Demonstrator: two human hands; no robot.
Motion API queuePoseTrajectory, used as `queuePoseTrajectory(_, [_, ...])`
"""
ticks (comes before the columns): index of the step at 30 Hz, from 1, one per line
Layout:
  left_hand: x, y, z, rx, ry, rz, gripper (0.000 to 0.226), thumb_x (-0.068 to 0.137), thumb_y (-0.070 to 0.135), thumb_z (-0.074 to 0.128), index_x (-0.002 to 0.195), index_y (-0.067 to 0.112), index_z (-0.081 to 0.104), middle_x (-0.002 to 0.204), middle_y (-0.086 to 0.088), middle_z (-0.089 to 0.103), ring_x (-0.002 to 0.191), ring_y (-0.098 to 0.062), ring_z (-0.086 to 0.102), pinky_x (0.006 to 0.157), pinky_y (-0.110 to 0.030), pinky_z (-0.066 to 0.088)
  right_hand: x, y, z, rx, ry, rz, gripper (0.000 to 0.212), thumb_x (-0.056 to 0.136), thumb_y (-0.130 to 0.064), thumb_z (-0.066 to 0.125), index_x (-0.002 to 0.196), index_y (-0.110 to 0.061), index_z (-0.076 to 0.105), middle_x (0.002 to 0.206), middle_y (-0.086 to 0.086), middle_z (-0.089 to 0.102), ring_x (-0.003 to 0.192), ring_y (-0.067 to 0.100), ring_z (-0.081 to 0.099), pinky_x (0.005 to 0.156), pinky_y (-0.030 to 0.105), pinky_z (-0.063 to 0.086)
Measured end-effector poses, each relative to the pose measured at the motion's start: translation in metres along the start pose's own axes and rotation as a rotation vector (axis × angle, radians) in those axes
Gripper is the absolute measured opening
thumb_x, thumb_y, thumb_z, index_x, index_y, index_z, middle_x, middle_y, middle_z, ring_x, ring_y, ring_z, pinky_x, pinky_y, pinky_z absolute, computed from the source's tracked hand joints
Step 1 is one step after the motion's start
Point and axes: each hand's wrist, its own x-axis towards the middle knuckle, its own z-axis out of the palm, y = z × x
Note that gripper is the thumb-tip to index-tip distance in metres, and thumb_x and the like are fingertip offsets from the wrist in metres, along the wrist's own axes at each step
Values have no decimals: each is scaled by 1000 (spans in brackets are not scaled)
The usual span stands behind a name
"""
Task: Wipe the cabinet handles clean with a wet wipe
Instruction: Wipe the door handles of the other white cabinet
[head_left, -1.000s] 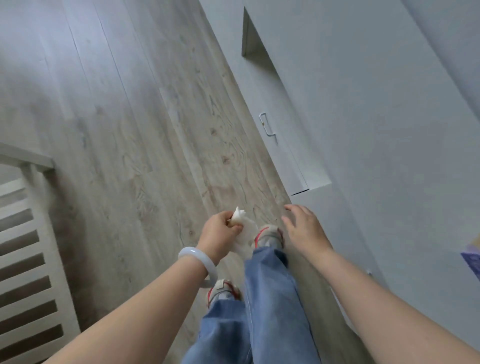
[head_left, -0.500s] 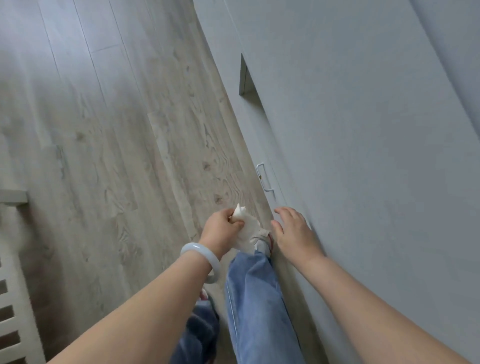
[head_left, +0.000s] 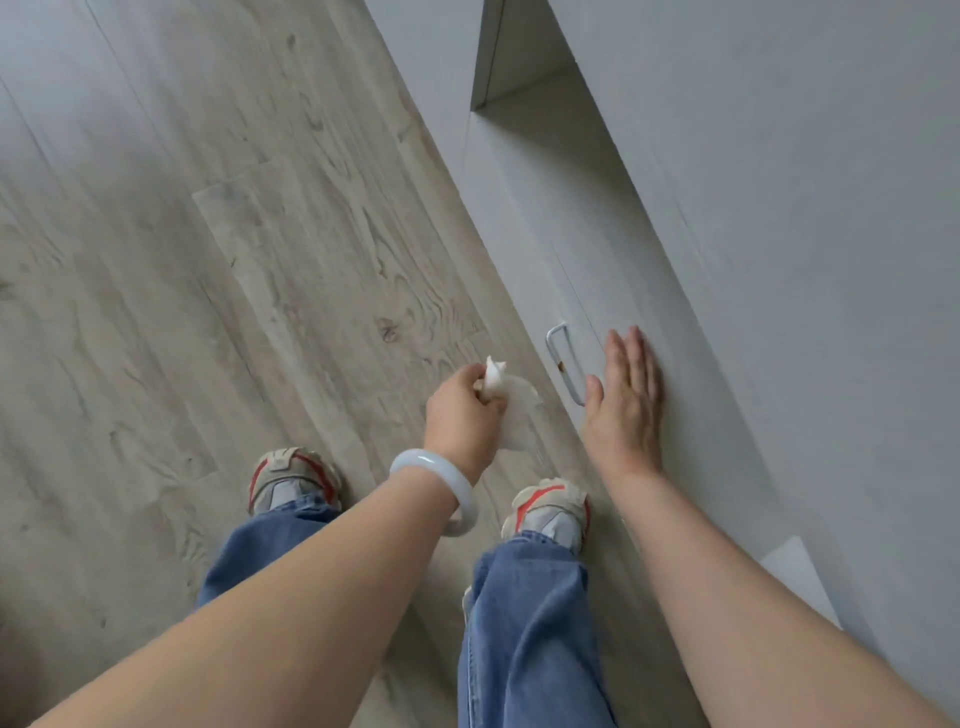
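Note:
A small silver cabinet handle sticks out from the low front of a pale grey cabinet. My left hand is shut on a crumpled white wet wipe, held just left of the handle and apart from it. My right hand lies flat with fingers spread on the cabinet front, directly right of the handle, thumb near its lower end. A pale bangle circles my left wrist.
Grey wood-plank floor fills the left side. My two feet in grey and red sneakers stand close to the cabinet base. An open recess cuts into the cabinet further ahead.
I have stepped forward along the cabinet. The handle is now between my hands, my right hand has flattened on the cabinet front, and my left hand has carried the wipe up beside the handle.

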Motion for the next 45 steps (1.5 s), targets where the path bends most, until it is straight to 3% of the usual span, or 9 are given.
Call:
queuePoseTrajectory(7, [52,-11,26,-56,-46,14,37,91,3,51,124,16,62,104,-2,64,98,-25,63,83,-41,56,19,41,13,-198,258,-34,53,96,-24,46,148,-19,37,154,12,34,138,28,34,114,18,-5])
queuePoseTrajectory(15, [66,-6,68,-420,-146,-9,55,85,-10,47,109,36,65,104,-1,71,106,-26,67,94,-52,54,16,45,21,-295,320,-51,53,97,-30,37,149,-21,35,154,9,35,139,25,33,115,21,-7])
queuePoseTrajectory(19, [67,1,70,-560,-196,-42,52,88,-8,50,133,17,56,95,-4,67,96,-25,67,91,-40,55,16,45,22,-290,344,-57,52,98,-30,36,149,-20,36,153,8,37,139,26,35,117,25,-2])
queuePoseTrajectory(22, [63,11,66,-773,-239,-179,23,95,8,47,106,8,68,73,-3,61,69,-20,58,74,-33,52,16,45,23,-287,328,-43,53,98,-31,34,150,-21,33,155,7,34,141,27,33,118,32,6])
queuePoseTrajectory(25, [66,15,67,-911,-192,-325,28,101,24,48,94,6,69,70,-5,64,64,-20,61,77,-39,55,16,44,23,-276,318,-42,53,98,-31,34,150,-22,32,156,6,31,142,27,31,118,39,12])
queuePoseTrajectory(32, [82,29,67,-662,-60,-251,22,93,21,65,106,4,69,93,-13,72,87,-31,70,85,-45,59,15,42,21,-271,336,-50,54,97,-29,35,150,-20,33,156,6,32,142,26,31,119,35,7])
queuePoseTrajectory(36, [92,39,63,-528,-54,-240,14,85,18,75,74,12,69,74,-10,70,69,-33,68,82,-50,59,15,40,21,-279,363,-56,53,96,-27,37,149,-18,36,154,7,35,140,25,32,118,27,-1])
queuePoseTrajectory(42, [79,26,69,-789,-78,-381,22,86,11,74,104,0,67,89,-16,68,70,-25,64,69,-34,61,16,37,18,-284,392,-64,52,94,-22,43,145,-13,42,149,12,43,135,21,30,115,16,-10])
queuePoseTrajectory(45, [58,10,85,-945,-33,-461,11,86,4,72,92,3,63,85,-13,67,75,-25,65,65,-30,60,16,36,18,-277,394,-70,52,93,-20,45,144,-12,43,148,13,44,135,20,28,115,16,-11])
